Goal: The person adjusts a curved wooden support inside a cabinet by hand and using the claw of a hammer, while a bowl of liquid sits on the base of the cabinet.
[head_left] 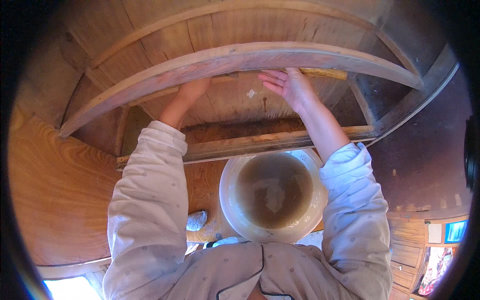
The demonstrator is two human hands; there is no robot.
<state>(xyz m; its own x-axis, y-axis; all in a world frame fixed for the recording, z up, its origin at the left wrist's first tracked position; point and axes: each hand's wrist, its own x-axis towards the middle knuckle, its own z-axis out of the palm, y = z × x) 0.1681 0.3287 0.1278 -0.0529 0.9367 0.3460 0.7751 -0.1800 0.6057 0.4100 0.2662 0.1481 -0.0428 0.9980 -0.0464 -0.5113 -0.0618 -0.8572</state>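
Observation:
A wooden frame with a curved upper beam [240, 55] and a lower rail [235, 145] spans the view over a planked inner surface [225, 102]. My left hand [192, 90] reaches behind the curved beam; its fingers are hidden. My right hand [295, 90] is open, palm up, fingers stretched toward the left, its upper part just under the beam beside a yellowish wooden strip [327, 73]. Whether it touches the strip I cannot tell. Below the rail sits a white basin [228, 192] of murky brownish water.
A wooden surface [60, 190] lies at the left and a dark brown panel [420, 165] at the right. A small grey speckled item [196, 221] is left of the basin. Wooden furniture [405, 255] with colourful items shows at the lower right.

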